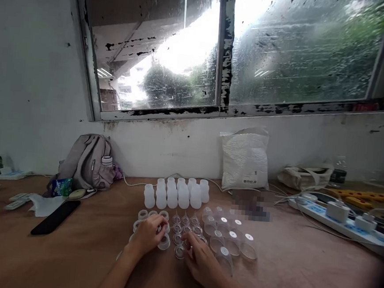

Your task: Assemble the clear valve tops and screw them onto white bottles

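My left hand (149, 234) is over a group of translucent bottle rings (164, 242), its fingers curled closed around one that they partly cover. Just to the right, my right hand (199, 256) reaches into rows of clear bottle nipples (179, 251); thumb and fingers are bent together on one, mostly hidden. Behind both hands stand frosted white baby bottles (172, 196) in two close rows, upright and without tops. Clear dome-shaped caps (233, 244) are grouped to the right of the nipples, beside my right hand.
A black phone (55, 217) lies at left, before a grey backpack (87, 162). Against the wall leans a white plastic package (245, 159). Power strips (345, 220) with chargers and cables occupy the right side, near a cream bag (304, 176).
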`<action>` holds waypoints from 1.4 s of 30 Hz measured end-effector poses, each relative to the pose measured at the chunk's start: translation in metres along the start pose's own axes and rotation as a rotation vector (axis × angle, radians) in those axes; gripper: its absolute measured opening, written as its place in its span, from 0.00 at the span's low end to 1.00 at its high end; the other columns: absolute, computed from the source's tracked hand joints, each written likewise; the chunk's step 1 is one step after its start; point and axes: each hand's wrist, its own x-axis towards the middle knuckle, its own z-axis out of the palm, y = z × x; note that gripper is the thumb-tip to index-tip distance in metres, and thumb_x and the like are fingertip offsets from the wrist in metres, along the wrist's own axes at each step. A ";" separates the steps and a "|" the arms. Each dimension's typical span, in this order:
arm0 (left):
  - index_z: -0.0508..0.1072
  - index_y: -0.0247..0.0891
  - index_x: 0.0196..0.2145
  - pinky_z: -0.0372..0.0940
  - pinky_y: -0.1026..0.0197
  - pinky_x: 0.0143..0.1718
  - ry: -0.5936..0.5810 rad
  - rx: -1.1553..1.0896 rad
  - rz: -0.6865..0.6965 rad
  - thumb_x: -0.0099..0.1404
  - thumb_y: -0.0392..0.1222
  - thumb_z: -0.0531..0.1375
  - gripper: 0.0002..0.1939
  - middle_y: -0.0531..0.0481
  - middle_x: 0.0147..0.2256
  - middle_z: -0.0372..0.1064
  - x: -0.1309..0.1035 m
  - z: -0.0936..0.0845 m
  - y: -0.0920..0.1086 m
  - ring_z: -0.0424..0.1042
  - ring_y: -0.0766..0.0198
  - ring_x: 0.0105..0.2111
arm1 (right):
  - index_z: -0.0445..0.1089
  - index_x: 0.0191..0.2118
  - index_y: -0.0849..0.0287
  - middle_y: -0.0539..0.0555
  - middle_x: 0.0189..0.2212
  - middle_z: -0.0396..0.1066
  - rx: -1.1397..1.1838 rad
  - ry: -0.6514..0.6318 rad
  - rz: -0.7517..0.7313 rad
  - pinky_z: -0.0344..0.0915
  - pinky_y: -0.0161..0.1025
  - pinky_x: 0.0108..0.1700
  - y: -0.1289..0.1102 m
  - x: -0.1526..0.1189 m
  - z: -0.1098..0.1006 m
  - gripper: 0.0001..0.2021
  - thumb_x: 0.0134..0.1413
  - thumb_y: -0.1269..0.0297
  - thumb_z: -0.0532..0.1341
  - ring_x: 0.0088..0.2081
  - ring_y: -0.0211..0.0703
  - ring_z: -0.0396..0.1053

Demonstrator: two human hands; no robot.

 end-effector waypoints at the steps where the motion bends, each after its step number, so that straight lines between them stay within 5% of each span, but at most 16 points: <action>1: 0.69 0.39 0.32 0.62 0.62 0.33 -0.001 -0.001 -0.001 0.60 0.35 0.50 0.08 0.50 0.30 0.68 0.000 0.000 0.000 0.67 0.63 0.31 | 0.58 0.40 0.57 0.53 0.32 0.65 -0.002 -0.004 0.002 0.62 0.36 0.33 0.000 0.000 0.000 0.13 0.47 0.76 0.50 0.31 0.40 0.65; 18: 0.69 0.40 0.32 0.62 0.62 0.34 0.028 0.059 -0.020 0.60 0.35 0.51 0.07 0.49 0.31 0.68 -0.001 -0.003 -0.007 0.67 0.62 0.32 | 0.60 0.38 0.59 0.55 0.34 0.64 -0.063 -0.003 -0.037 0.61 0.35 0.33 -0.007 -0.001 -0.005 0.10 0.48 0.76 0.50 0.31 0.40 0.64; 27: 0.69 0.40 0.30 0.60 0.63 0.34 -0.016 0.056 -0.003 0.59 0.39 0.52 0.06 0.50 0.30 0.68 -0.003 -0.008 -0.003 0.67 0.62 0.32 | 0.65 0.32 0.60 0.55 0.31 0.66 -0.368 0.275 0.076 0.57 0.40 0.39 0.000 0.019 -0.050 0.06 0.49 0.73 0.53 0.37 0.46 0.62; 35: 0.70 0.41 0.30 0.58 0.62 0.40 -0.268 0.049 -0.001 0.52 0.50 0.60 0.11 0.52 0.32 0.68 -0.005 -0.017 0.000 0.65 0.59 0.39 | 0.72 0.25 0.57 0.56 0.33 0.68 -0.661 0.052 0.219 0.50 0.44 0.39 0.020 0.015 -0.041 0.07 0.47 0.66 0.57 0.40 0.51 0.61; 42: 0.67 0.41 0.31 0.57 0.62 0.39 -0.292 0.132 0.008 0.48 0.50 0.62 0.14 0.53 0.32 0.67 -0.005 -0.016 0.000 0.64 0.60 0.38 | 0.69 0.26 0.56 0.54 0.32 0.68 -0.664 0.049 0.164 0.49 0.43 0.38 0.022 0.013 -0.038 0.02 0.45 0.69 0.60 0.39 0.50 0.61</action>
